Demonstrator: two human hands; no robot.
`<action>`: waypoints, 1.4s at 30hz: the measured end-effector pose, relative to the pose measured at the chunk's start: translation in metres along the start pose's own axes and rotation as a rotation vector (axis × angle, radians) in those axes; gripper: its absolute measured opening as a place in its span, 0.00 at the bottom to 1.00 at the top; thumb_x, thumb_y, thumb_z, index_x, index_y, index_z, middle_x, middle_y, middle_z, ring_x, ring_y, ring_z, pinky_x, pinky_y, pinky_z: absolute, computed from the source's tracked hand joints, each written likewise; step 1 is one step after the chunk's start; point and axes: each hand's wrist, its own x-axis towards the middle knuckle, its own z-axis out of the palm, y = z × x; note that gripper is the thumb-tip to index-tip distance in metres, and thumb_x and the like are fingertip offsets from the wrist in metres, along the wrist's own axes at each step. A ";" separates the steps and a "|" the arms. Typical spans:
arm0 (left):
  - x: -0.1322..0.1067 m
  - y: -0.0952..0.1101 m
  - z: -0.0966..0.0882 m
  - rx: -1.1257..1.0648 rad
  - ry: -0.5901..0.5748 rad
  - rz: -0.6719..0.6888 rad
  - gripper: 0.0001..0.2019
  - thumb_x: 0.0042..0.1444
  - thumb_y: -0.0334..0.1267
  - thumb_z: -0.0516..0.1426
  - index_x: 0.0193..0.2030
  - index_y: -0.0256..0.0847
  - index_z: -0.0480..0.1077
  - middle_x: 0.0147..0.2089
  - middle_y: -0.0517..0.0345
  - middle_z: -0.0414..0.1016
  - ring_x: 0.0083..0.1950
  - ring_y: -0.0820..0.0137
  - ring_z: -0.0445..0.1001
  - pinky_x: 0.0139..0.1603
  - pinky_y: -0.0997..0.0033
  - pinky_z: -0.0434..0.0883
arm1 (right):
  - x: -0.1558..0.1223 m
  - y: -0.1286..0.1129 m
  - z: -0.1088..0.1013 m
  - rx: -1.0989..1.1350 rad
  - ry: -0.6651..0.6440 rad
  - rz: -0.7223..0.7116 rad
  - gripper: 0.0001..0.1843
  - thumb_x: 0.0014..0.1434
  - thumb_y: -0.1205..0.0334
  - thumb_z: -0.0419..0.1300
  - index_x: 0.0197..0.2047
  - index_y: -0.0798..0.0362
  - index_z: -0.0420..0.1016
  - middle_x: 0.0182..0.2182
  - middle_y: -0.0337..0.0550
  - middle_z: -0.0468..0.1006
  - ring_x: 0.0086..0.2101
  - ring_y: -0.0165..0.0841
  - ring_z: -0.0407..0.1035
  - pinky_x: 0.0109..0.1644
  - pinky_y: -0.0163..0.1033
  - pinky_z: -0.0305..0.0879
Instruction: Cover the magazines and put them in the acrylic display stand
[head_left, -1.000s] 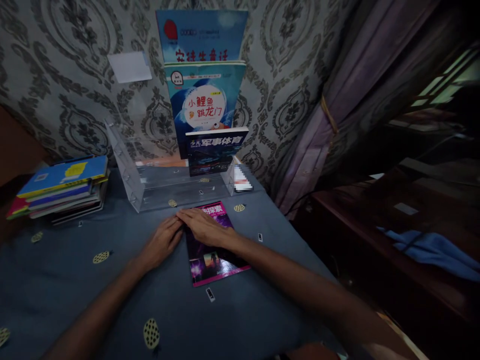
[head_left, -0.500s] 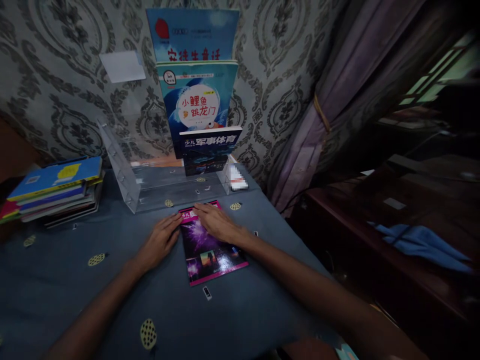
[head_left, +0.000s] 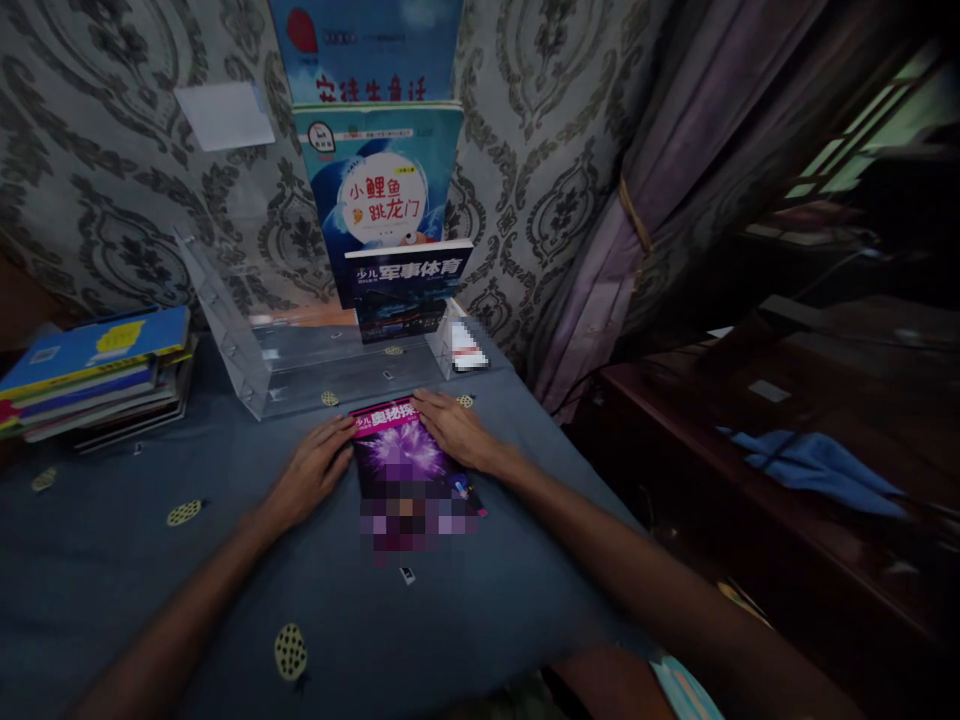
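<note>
A purple and black book (head_left: pixel 397 450) with a pink band across its top lies flat on the cloth. At its upper left edge rests my left hand (head_left: pixel 316 465), fingers stretched out and the tips touching the edge. My right hand (head_left: pixel 456 430) lies flat along the upper right edge, covering that corner, its fingers extended. Just behind the book stands a clear tiered rack (head_left: pixel 240 360). It holds a dark blue book (head_left: pixel 405 295) at the front right, a teal book (head_left: pixel 322 190) above it, and a taller blue book (head_left: pixel 367 60) behind. The lower part of the purple book is blurred out.
A stack of books (head_left: pixel 97 370) sits at the left on the blue tablecloth (head_left: pixel 210 590). Patterned wallpaper (head_left: pixel 547 150) and a tied purple curtain (head_left: pixel 652 180) are behind. To the right, past the table's edge, a blue cloth (head_left: pixel 817 470) lies on dark red furniture.
My right hand has slid from the book's top middle to its upper right edge, uncovering more of the title. My left hand stays at the left edge. The view has shifted slightly.
</note>
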 end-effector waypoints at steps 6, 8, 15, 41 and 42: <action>0.017 -0.004 -0.002 0.077 -0.075 -0.051 0.30 0.69 0.55 0.44 0.64 0.33 0.67 0.69 0.40 0.66 0.70 0.56 0.64 0.71 0.48 0.60 | 0.000 0.006 0.007 0.073 0.003 0.009 0.23 0.72 0.63 0.45 0.64 0.61 0.68 0.65 0.59 0.68 0.65 0.41 0.61 0.70 0.52 0.58; 0.020 -0.005 -0.002 0.098 -0.091 -0.050 0.32 0.69 0.57 0.43 0.64 0.31 0.67 0.68 0.39 0.67 0.70 0.56 0.64 0.71 0.49 0.61 | 0.000 0.008 0.007 0.100 0.002 -0.007 0.23 0.72 0.63 0.45 0.65 0.59 0.68 0.65 0.56 0.68 0.66 0.40 0.60 0.71 0.53 0.57; 0.020 -0.003 -0.002 0.129 -0.077 -0.048 0.32 0.70 0.57 0.42 0.64 0.33 0.68 0.67 0.43 0.68 0.70 0.55 0.64 0.71 0.48 0.60 | -0.031 0.002 -0.006 0.218 -0.041 -0.038 0.25 0.72 0.62 0.45 0.68 0.56 0.65 0.67 0.52 0.66 0.68 0.39 0.56 0.72 0.56 0.53; 0.018 -0.010 0.004 0.115 -0.069 -0.039 0.27 0.68 0.51 0.46 0.64 0.35 0.68 0.68 0.44 0.68 0.70 0.57 0.64 0.71 0.50 0.60 | -0.092 -0.161 0.009 0.044 -0.243 -0.292 0.24 0.74 0.59 0.48 0.66 0.63 0.64 0.67 0.54 0.66 0.69 0.39 0.54 0.74 0.48 0.50; 0.018 -0.009 0.004 0.122 -0.061 -0.030 0.27 0.69 0.51 0.45 0.64 0.35 0.68 0.67 0.43 0.68 0.70 0.56 0.64 0.70 0.50 0.60 | -0.091 -0.161 0.008 0.057 -0.249 -0.297 0.24 0.73 0.60 0.48 0.66 0.64 0.65 0.67 0.54 0.66 0.69 0.39 0.54 0.74 0.47 0.49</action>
